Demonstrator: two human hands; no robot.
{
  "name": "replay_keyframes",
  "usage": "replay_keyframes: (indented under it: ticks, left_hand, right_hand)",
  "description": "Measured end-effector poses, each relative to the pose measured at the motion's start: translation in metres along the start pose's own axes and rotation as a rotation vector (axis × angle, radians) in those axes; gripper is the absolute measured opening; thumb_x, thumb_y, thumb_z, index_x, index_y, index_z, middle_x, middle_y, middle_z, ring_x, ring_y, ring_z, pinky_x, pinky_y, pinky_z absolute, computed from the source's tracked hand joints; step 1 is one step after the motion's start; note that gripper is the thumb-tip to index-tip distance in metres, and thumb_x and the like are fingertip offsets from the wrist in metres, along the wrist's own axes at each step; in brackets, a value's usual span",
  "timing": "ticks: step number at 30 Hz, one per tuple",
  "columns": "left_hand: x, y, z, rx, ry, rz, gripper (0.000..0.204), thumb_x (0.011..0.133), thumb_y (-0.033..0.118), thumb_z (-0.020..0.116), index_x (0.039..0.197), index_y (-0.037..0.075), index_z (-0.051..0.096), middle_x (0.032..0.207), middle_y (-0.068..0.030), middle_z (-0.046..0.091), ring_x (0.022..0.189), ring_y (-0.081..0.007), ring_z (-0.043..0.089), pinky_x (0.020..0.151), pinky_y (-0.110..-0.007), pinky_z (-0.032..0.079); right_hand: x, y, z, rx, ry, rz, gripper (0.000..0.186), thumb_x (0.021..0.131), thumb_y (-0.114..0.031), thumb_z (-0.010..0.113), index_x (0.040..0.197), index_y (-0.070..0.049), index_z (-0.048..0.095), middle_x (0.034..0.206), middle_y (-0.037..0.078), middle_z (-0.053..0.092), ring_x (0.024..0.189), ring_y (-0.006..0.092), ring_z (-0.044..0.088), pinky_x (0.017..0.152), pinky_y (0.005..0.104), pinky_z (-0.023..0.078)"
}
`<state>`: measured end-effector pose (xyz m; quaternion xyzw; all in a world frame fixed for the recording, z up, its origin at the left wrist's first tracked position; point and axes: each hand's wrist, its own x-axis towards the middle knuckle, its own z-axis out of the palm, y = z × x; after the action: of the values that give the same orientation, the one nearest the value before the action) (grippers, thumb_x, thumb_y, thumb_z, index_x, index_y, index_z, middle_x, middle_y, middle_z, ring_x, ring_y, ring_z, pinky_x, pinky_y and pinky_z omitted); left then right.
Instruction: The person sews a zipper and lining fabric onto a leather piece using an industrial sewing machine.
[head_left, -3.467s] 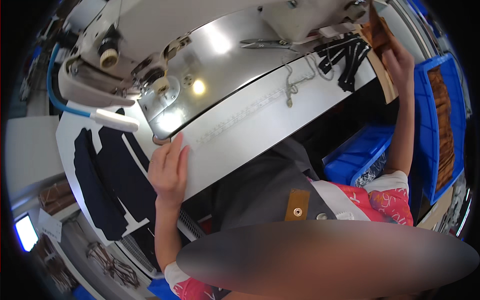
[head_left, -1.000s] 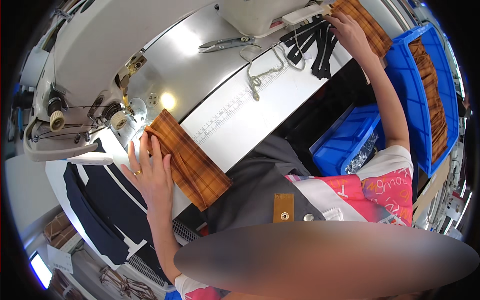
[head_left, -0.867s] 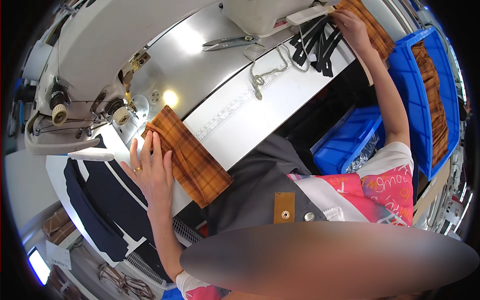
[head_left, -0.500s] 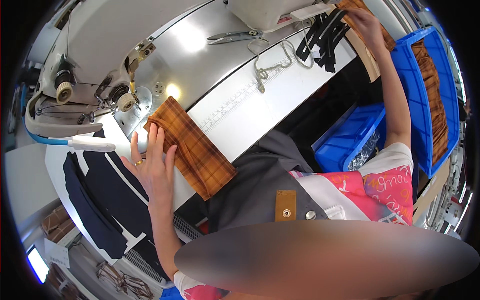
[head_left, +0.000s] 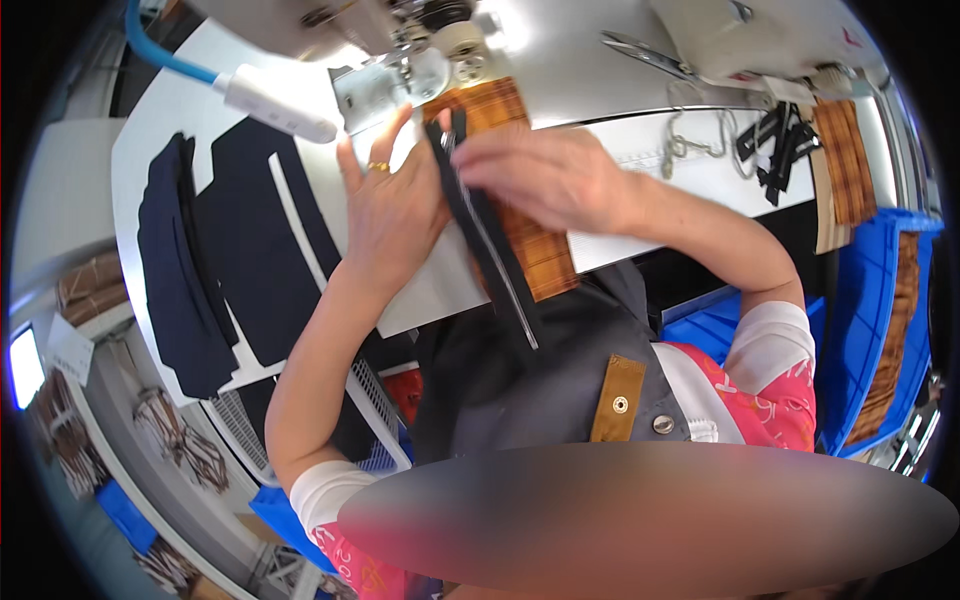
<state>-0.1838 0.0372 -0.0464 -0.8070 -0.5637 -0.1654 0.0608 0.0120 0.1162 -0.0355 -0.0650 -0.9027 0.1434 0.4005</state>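
A black zipper (head_left: pixel 490 245) with a metal tooth line hangs slantwise over an orange-brown plaid fabric piece (head_left: pixel 545 262), its lower end over my dark apron. My right hand (head_left: pixel 570 180), slightly blurred, pinches the zipper near its upper end, beside the slider. My left hand (head_left: pixel 395 215), wearing a gold ring, lies to the left of the zipper with its visible fingers spread. One of its fingertips shows at the zipper's top; the thumb is hidden behind the tape. The fabric's far end lies close to the sewing machine's needle area (head_left: pixel 405 75).
Dark cloth panels (head_left: pixel 255 235) lie on the white table at left. More black zippers (head_left: pixel 778 150), a cord (head_left: pixel 690 145) and scissors (head_left: pixel 645 52) lie at far right. A blue bin (head_left: pixel 865 330) holds plaid fabric. A white lamp head (head_left: pixel 280 105) hangs at upper left.
My right hand has come from the zipper pile at far right to the plaid fabric, bringing one zipper. My left hand stays near the fabric's left edge. The view has shifted left.
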Motion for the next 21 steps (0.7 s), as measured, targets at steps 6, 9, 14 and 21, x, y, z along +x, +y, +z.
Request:
replay_keyframes:
  ticks: [6,9,14,21]
  left_hand:
    - [-0.004,-0.005,0.004,-0.061,0.141,-0.029,0.035,0.070,0.020,0.075,0.104,0.011,0.066,0.121,-0.0003,0.063,0.127,-0.0216,0.050,0.100,-0.056,0.022]
    - [-0.006,-0.006,0.005,-0.051,0.148,-0.037,0.032,0.071,0.020,0.075,0.101,0.011,0.067,0.120,0.0021,0.062,0.124,-0.0197,0.052,0.100,-0.056,0.022]
    - [-0.006,-0.009,0.002,-0.042,0.147,-0.044,0.032,0.074,0.016,0.076,0.105,0.011,0.068,0.115,0.0045,0.065,0.123,-0.0188,0.052,0.102,-0.051,0.021]
    - [-0.005,-0.012,0.009,-0.102,0.207,-0.055,0.026,0.081,0.009,0.068,0.106,0.012,0.066,0.111,0.0034,0.062,0.112,-0.0172,0.058,0.095,-0.047,0.028]
  right_hand:
    - [-0.005,0.022,0.012,-0.126,-0.174,0.057,0.019,0.080,-0.006,0.064,0.098,-0.003,0.062,0.111,0.008,0.063,0.086,0.0213,0.067,0.070,0.0321,0.057]
    - [-0.007,0.026,0.014,-0.145,-0.195,0.040,0.023,0.081,-0.006,0.063,0.103,-0.003,0.063,0.113,0.008,0.063,0.088,0.0222,0.067,0.071,0.0328,0.057]
    - [-0.008,0.026,0.014,-0.165,-0.227,0.036,0.026,0.080,-0.006,0.063,0.106,-0.002,0.064,0.115,0.008,0.063,0.089,0.0227,0.067,0.071,0.0327,0.057]
    - [-0.007,0.026,0.015,-0.196,-0.238,0.024,0.026,0.079,-0.007,0.064,0.104,-0.002,0.064,0.118,0.008,0.063,0.091,0.0208,0.067,0.072,0.0307,0.057]
